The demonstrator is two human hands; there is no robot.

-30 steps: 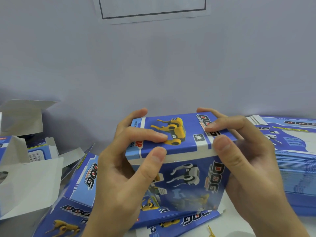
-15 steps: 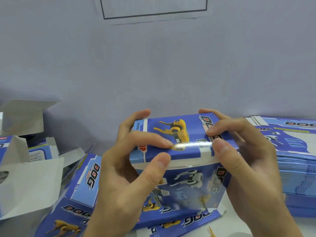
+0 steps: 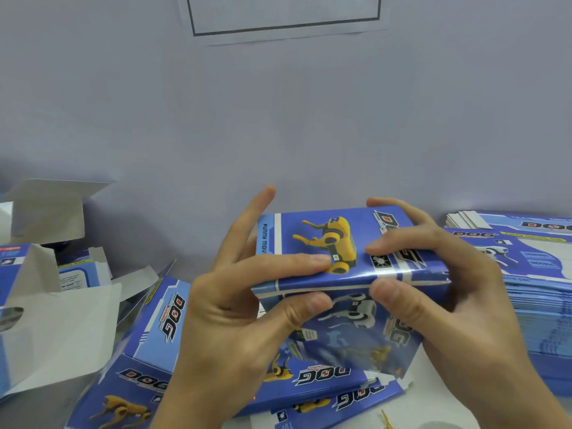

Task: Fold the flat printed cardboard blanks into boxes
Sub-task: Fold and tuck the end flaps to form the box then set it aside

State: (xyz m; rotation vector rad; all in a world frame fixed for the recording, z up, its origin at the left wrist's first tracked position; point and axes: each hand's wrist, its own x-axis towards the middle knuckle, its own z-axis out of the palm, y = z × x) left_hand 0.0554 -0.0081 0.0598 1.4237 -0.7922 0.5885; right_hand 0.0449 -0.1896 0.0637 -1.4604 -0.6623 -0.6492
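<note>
- Closing top flap of box [image 3: 346, 261]: left hand [image 3: 235, 308] and right hand [image 3: 445, 301] pinch its front edge.
- Next, judged: tuck flap fully, then set aside.

Head cam, close, facing fwd/down at table [image 3: 433, 407].

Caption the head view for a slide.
Both hands press shut the top flap of a blue toy-dog box.

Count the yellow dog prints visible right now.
4, possibly more hidden: one on the held box's top panel, one on its front face, one beside the left wrist, one on the folded box bottom-left.
</note>
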